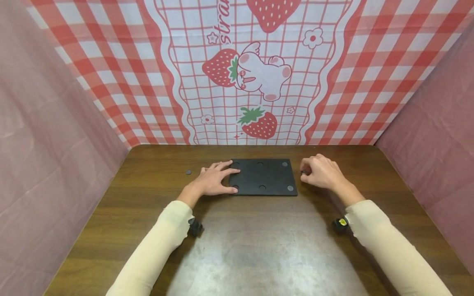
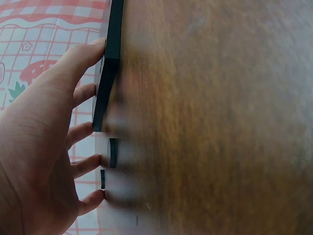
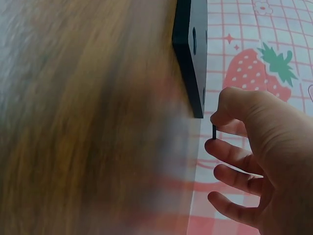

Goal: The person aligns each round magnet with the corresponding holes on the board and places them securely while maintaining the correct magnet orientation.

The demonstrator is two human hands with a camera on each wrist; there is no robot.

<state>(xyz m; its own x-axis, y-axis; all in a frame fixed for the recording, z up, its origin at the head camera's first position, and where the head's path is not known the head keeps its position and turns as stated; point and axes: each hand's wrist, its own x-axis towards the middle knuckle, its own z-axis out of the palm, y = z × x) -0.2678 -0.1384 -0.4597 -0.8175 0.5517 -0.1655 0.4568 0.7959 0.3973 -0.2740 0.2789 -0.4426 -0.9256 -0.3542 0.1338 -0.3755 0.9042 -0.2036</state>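
Observation:
A flat black rectangular plate (image 1: 263, 176) lies on the table, with round recesses along its long edges. Grey discs (image 1: 290, 188) fill the two recesses at its right end. My left hand (image 1: 212, 181) rests spread on the plate's left end, thumb at the near corner and fingertips at the far one. Beyond the plate's right edge, my right hand (image 1: 321, 172) pinches a small dark disc (image 3: 214, 131) on edge between thumb and finger, apart from the plate. A loose disc (image 1: 188, 172) lies left of my left hand; the left wrist view shows another disc (image 2: 102, 179) by those fingers.
The brown wooden table (image 1: 252, 246) runs back to a red-and-white strawberry cloth (image 1: 318, 82). Pink curtains (image 1: 426, 98) hang on both sides. Each wrist carries a small black camera (image 1: 194, 227).

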